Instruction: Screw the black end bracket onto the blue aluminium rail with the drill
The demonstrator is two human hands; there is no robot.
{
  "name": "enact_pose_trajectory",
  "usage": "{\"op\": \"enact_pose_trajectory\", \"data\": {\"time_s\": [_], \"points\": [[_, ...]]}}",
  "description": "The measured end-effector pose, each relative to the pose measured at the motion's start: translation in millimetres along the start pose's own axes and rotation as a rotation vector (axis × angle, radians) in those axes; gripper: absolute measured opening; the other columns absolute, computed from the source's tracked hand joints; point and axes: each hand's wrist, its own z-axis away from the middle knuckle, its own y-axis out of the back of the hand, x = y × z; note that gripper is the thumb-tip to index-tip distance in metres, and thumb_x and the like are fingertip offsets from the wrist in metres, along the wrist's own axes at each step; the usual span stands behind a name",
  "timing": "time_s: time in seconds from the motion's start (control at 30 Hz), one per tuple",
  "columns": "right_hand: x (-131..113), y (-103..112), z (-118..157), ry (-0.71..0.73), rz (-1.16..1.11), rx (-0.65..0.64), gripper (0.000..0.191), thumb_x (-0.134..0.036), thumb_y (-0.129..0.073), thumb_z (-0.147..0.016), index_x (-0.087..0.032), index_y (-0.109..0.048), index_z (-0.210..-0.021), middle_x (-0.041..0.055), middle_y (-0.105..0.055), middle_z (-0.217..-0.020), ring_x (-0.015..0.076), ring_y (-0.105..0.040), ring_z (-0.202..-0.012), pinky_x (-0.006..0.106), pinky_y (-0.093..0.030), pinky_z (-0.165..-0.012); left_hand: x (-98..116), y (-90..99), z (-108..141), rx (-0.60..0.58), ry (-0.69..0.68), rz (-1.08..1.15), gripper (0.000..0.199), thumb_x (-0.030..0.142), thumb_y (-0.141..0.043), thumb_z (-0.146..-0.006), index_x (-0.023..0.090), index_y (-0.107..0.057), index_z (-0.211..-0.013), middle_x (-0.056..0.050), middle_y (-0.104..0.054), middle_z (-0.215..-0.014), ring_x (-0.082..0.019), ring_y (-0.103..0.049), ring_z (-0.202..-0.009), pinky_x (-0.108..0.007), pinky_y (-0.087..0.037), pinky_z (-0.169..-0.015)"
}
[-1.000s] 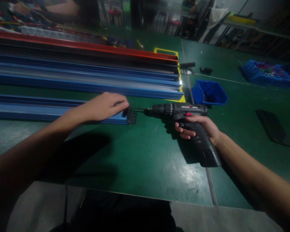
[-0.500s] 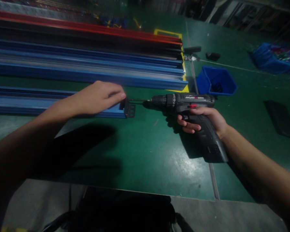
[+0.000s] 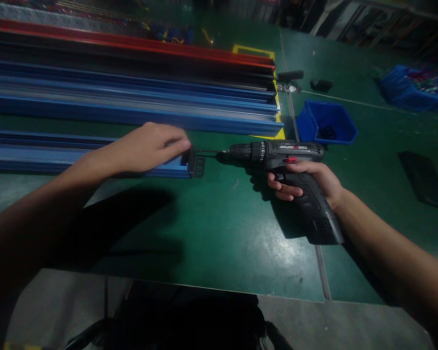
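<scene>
My right hand (image 3: 302, 182) is wrapped round the handle of a black cordless drill (image 3: 277, 150), which points left. Its long thin bit (image 3: 211, 151) reaches the black end bracket (image 3: 198, 166) on a blue metal profile (image 3: 58, 153). Over the right end of that profile lies my left hand (image 3: 153, 146), its fingers closed over the edge and its thumb beside the bracket. The fingertips are partly hidden. Whether the bit tip sits in a screw is too small to tell.
Behind lie several long blue, black and red profiles (image 3: 131, 102) with yellow tape at their ends. A blue bin (image 3: 326, 121) stands behind the drill, another bin (image 3: 416, 90) further right. A dark flat object (image 3: 425, 180) lies on the green table (image 3: 219, 233).
</scene>
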Motion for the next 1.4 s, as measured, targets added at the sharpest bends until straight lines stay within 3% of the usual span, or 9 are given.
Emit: {"op": "enact_pose_trajectory", "data": {"time_s": [1.4], "points": [[0.3, 0.2, -0.5, -0.015, -0.033, 0.005, 0.021, -0.025, -0.056, -0.091, -0.008, -0.063, -0.101, 0.0087, -0.064, -0.083, 0.0089, -0.042, -0.049, 0.028, -0.052, -0.054, 3.8, 2.2, -0.9, 0.002, 0.014, 0.003, 0.049, 0.054, -0.039, -0.098, 0.017, -0.071, -0.097, -0.007, -0.072, -0.09, -0.022, -0.065, -0.082, -0.033, -0.049, -0.081]]}}
